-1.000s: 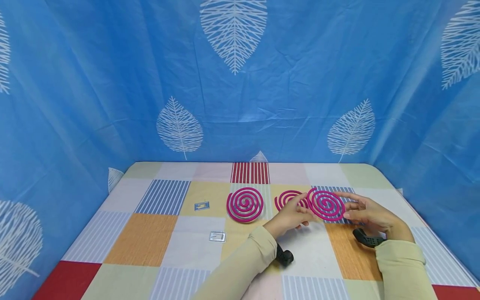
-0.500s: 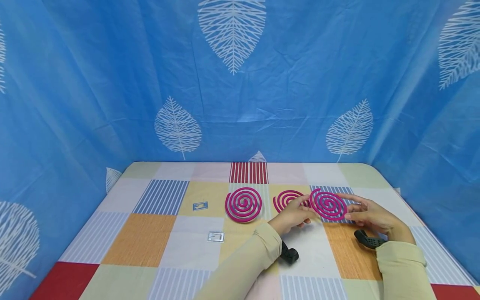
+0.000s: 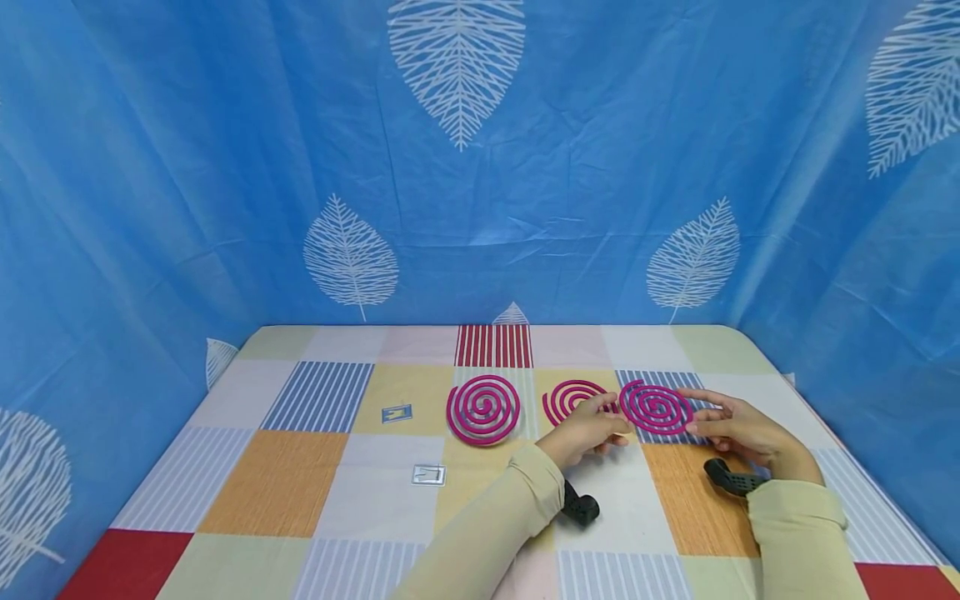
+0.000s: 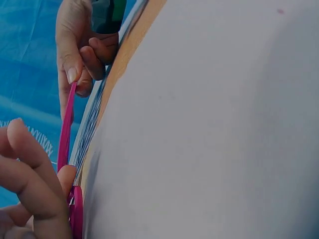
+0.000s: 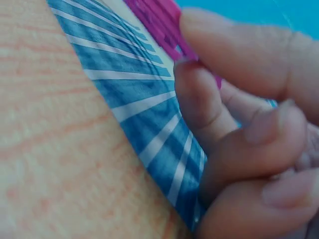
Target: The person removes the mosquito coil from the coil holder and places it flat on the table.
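In the head view a magenta mosquito coil (image 3: 657,407) lies nearly level over the blue striped patch. My right hand (image 3: 750,429) pinches its right edge between thumb and fingers; the right wrist view shows the coil's edge (image 5: 162,22) at those fingertips. On its other side is my left hand (image 3: 588,429), with index finger raised and one fingertip close by the coil's left end. A second mosquito coil (image 3: 566,400) rests on the cloth, partly hidden behind my left hand. Farther left lies a third mosquito coil (image 3: 483,410), fully visible.
Two small metal coil stands, one upper (image 3: 397,413) and one lower (image 3: 428,474), lie left of the coils. A patchwork cloth (image 3: 273,483) covers the table. Blue leaf-printed curtains (image 3: 570,183) enclose its back and sides.
The coil in my right hand has tipped flatter, its far edge coming down. My left fingertips have drawn slightly apart from its left edge. The other coils and the stands stay put.
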Demonstrator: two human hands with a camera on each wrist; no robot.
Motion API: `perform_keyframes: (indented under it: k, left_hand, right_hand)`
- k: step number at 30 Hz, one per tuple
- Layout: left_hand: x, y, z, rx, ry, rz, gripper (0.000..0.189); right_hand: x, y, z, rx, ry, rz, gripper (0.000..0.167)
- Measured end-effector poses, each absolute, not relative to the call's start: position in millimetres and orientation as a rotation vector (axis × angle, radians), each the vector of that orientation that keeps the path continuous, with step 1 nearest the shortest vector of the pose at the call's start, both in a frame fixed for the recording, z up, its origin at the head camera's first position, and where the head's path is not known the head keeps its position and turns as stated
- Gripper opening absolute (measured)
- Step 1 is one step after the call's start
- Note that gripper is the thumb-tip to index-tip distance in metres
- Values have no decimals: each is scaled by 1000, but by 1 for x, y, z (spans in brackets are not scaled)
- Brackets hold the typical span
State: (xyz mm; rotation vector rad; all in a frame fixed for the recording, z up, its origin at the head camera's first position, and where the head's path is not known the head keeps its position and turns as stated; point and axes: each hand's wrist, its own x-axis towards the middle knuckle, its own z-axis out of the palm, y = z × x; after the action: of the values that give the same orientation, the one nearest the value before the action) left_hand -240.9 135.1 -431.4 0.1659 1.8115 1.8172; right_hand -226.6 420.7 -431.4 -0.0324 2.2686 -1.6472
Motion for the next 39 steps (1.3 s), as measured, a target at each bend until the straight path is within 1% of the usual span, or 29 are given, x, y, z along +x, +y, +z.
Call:
perform_keyframes:
  k: [5,8,12,23,30,36,39]
  left_hand:
    - [-241,134,-432,153,1771,1829,66]
    - [-241,134,-432,141,1751,1844,66]
    - [-242,132,-431,135,1755,1852,63]
    - [-241,123,-422,185,1839,1883,53]
    - [-237,114,-414,254,1895,1907,45]
    - [-233,100,-402,351,1869,1937,51]
    - [-230,91,-394,415,1865,1922,51]
  right_hand:
    - [-228,419,-432,30,2269,-1639,76]
    - [-229,419,-434,96,2280,-1631,81]
    - [-230,418,-433,162,2303,-1614,80]
    - [-228,411,-426,171,2370,-1519,82]
    - [-228,408,-419,202,2448,-1389,78]
    - [-231,408,-417,173,2473,-1343,76]
    - [-232,407,-413,115,2511,-1304,75]
